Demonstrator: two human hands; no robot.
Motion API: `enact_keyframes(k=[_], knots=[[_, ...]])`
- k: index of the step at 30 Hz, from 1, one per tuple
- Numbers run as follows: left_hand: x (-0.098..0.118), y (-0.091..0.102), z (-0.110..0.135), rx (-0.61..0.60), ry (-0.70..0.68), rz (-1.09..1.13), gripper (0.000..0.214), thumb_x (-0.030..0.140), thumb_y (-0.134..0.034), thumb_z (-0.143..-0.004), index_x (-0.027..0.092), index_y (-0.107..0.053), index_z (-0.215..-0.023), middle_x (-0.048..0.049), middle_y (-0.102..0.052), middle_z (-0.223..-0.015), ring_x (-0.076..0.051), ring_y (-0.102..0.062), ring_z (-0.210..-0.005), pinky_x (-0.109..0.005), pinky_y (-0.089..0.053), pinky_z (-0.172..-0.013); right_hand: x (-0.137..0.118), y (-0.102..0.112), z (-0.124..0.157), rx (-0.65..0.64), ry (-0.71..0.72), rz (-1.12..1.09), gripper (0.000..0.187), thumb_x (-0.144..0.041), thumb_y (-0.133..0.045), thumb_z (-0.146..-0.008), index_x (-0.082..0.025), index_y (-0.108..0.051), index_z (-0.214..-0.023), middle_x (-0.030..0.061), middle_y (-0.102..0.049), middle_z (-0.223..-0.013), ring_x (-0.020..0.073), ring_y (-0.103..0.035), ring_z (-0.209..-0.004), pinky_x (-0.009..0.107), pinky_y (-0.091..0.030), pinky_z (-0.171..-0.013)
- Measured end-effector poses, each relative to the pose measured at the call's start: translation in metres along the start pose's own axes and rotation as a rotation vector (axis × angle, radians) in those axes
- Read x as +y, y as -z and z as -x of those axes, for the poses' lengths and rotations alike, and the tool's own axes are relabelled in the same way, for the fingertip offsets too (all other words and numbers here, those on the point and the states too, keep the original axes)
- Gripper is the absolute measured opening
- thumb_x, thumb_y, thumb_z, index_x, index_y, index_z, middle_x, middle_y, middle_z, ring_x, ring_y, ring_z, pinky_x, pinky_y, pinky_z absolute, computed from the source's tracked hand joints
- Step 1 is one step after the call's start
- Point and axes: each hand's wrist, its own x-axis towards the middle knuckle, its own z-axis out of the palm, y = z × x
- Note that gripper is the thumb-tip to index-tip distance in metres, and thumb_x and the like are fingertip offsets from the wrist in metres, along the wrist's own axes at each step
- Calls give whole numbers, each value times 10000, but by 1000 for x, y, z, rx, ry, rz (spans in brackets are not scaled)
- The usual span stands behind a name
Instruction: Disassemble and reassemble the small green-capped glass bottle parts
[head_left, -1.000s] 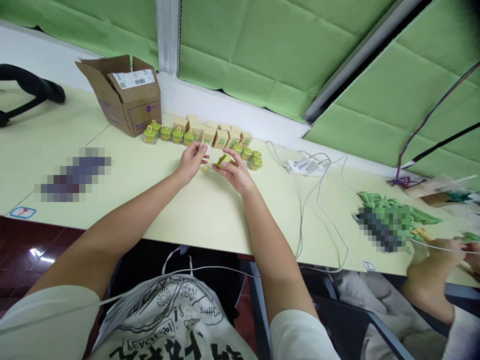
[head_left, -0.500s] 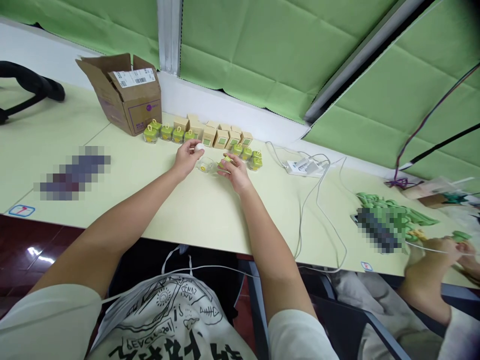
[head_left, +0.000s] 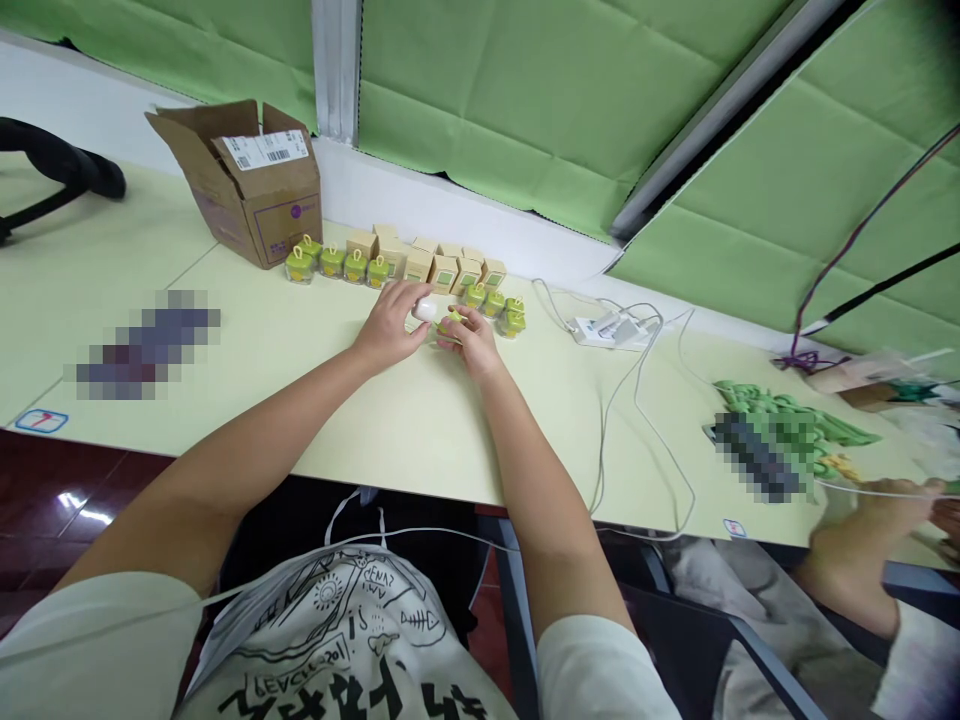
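Observation:
My left hand (head_left: 391,325) is closed on a small, smooth, rounded white object (head_left: 425,309), pinched between thumb and fingers. Close by on the right, my right hand (head_left: 472,340) grips a small green lid (head_left: 450,322) with its fingertips. A clear plastic container, mostly covered by my left hand, is between the two hands; whether either hand touches it I cannot tell. Behind my left hand stand several clear containers with green lids and loops (head_left: 355,266). More green-lidded containers (head_left: 493,304) sit just past my right hand.
Small tan cartons (head_left: 443,272) line the wall. An open cardboard box (head_left: 255,190) stands at the back left. To the right lie a power strip (head_left: 611,328) and trailing white cables (head_left: 637,385). A co-worker's arm (head_left: 855,560) reaches in beside green items (head_left: 780,410).
My left hand has moved right with the white object, nearer my right hand, now covering most of the clear container. My right hand stays nearly still with the green lid.

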Motion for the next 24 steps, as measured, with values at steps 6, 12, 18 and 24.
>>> enact_keyframes(k=[6,12,18,24], knots=[[8,-1,3,-48,-14,45,541,177,-688,-834,223,-614,-1368,-129,-636,-1361,-308,-567,-1315,-468,-462,-1164,1,1,-1,26,-8,39,605,-456,-923,-596,-279,-638,-1100,-10,-657,-962,185,-699,-908,384,-631,-842],[16,-3,7,-69,-117,86,571,142,-661,-830,220,-598,-1392,-134,-621,-1357,-317,-567,-1325,-492,-454,-1178,3,2,-3,38,-16,26,559,-397,-890,-603,-287,-628,-1084,-34,-610,-909,173,-687,-878,350,-625,-811],[21,-2,8,-89,-122,77,586,112,-622,-819,229,-583,-1392,-128,-610,-1362,-312,-568,-1324,-502,-470,-1167,6,3,-5,39,13,48,523,-384,-872,-615,-278,-631,-1066,-31,-598,-916,165,-653,-872,352,-628,-807],[23,-3,7,-74,-139,93,550,110,-636,-807,222,-589,-1343,-137,-605,-1324,-319,-572,-1302,-509,-483,-1147,7,3,-6,35,10,71,545,-406,-884,-609,-282,-621,-1069,-18,-607,-957,172,-655,-902,344,-620,-805]])
